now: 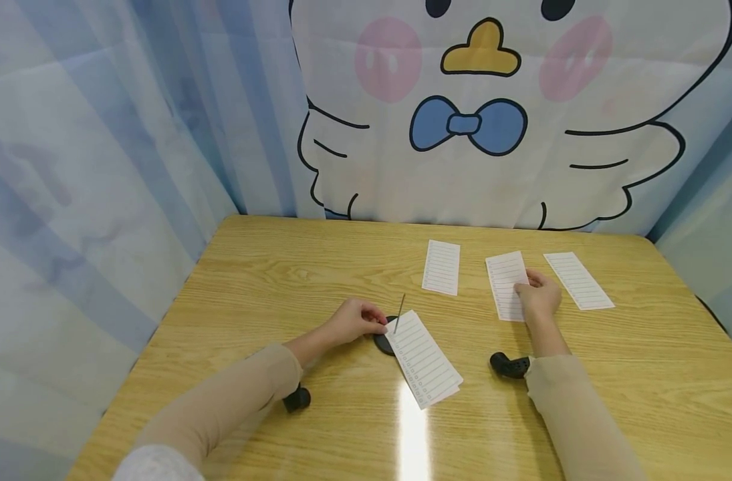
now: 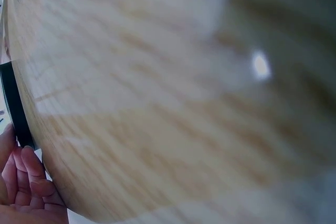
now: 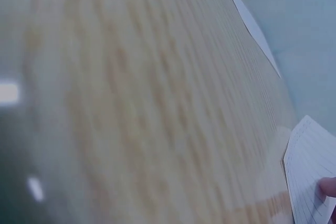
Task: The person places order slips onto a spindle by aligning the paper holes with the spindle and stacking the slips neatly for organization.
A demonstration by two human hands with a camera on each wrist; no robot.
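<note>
A bill spike stands mid-table, with a round black base (image 1: 383,344) and a thin upright metal pin (image 1: 401,308). Several printed paper slips (image 1: 426,364) are stuck on its pin, fanned toward the near right. My left hand (image 1: 355,321) holds the base's left edge with thumb and fingertips, close to the slips' top corner; the left wrist view shows its fingers (image 2: 32,163) by the black base (image 2: 17,106). Farther right, my right hand (image 1: 540,294) pinches the right edge of a lined slip (image 1: 505,286). In the right wrist view that slip (image 3: 310,169) bends slightly under the thumb.
Two more lined slips lie flat on the wooden table (image 1: 293,267): one slip (image 1: 441,267) left of the right hand, another slip (image 1: 579,280) to its right. Black devices sit by both wrists. A patterned curtain (image 1: 161,120) borders the table at the back and sides.
</note>
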